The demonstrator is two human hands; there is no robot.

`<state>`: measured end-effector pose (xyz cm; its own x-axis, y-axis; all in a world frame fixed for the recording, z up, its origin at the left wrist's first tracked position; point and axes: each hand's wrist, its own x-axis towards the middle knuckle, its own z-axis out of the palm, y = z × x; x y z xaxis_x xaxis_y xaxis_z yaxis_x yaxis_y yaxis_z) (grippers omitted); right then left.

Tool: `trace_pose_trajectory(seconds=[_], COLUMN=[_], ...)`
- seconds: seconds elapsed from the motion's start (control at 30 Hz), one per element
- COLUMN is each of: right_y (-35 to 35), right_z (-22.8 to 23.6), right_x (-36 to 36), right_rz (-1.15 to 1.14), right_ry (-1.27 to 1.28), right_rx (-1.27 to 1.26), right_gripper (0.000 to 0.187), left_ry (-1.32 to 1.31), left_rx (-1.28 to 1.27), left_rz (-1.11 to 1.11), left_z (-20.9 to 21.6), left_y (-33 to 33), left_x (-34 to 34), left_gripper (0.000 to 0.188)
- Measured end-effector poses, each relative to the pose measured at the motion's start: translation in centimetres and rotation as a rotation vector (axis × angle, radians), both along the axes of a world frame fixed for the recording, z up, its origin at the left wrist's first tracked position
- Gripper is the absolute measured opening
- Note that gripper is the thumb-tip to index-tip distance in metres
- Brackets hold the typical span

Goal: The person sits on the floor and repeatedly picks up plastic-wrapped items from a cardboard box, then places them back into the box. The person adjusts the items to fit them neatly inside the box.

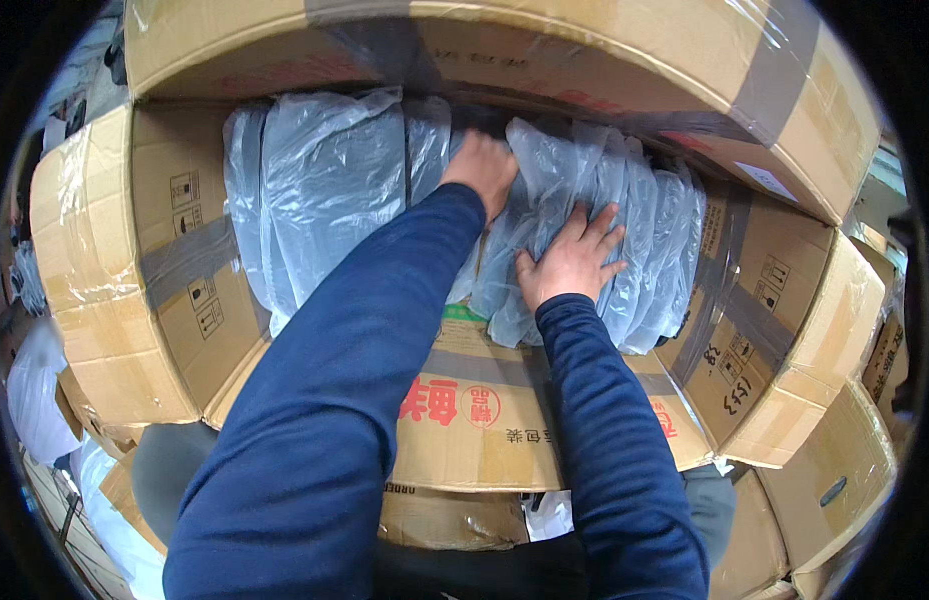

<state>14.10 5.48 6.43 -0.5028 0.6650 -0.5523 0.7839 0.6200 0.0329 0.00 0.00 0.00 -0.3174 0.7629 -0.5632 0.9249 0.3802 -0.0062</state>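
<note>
A row of plastic-bagged packages with dark contents stands packed upright in a large cardboard box. My left hand reaches into the gap in the middle of the row, near the back wall. Its fingers are curled, and what they grip is hidden behind the hand. To its right, my right hand lies with spread fingers on the right group of bagged packages. The left group of bagged packages stands beside my left forearm. What is inside the bags cannot be made out.
The box's flaps fold outward, with the tall back flap rising behind the row and the front flap toward me. Another open carton stands at the lower right. White plastic bags lie at the far left.
</note>
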Motion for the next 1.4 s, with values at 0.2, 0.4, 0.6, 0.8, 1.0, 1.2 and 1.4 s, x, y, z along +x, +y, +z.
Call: trace_pose_trajectory(seconds=[0.2,0.4,0.6,0.8,1.0,1.2,1.4], right_y=[0.5,0.6,2.2,4.1,1.1,-2.8,-4.2], right_z=[0.4,0.4,1.8,0.4,2.6,2.2,1.2], right_x=[0.3,0.2,1.0,3.0,1.1,1.4,-1.9], right_rz=[-0.05,-0.018,-0.003,-0.095,0.026,0.291,0.643], right_ry=[0.078,0.039,0.078,0.251,0.312,0.296,0.461], right_rx=[-0.03,-0.058,-0.085,-0.199,-0.227,-0.325,-0.293], right_gripper=[0.092,0.096,0.094,0.065,0.061,0.062,0.072], left_ry=[-0.151,-0.164,-0.279,-0.255,-0.348,-0.229,0.078], left_rx=[0.044,-0.248,-0.509,-0.185,0.086,0.495,0.529], left_rz=[0.243,-0.197,-0.201,-0.366,-0.443,0.237,0.427], left_z=[-2.4,-1.5,2.3,10.7,16.3,11.9,9.0], left_y=[2.2,1.8,4.3,-3.1,-10.5,-14.1,-11.8], left_x=[-2.5,-3.2,-4.6,-5.5,6.9,4.0,3.3], left_gripper=[0.029,0.059,0.06,0.036,0.051,0.063,0.051])
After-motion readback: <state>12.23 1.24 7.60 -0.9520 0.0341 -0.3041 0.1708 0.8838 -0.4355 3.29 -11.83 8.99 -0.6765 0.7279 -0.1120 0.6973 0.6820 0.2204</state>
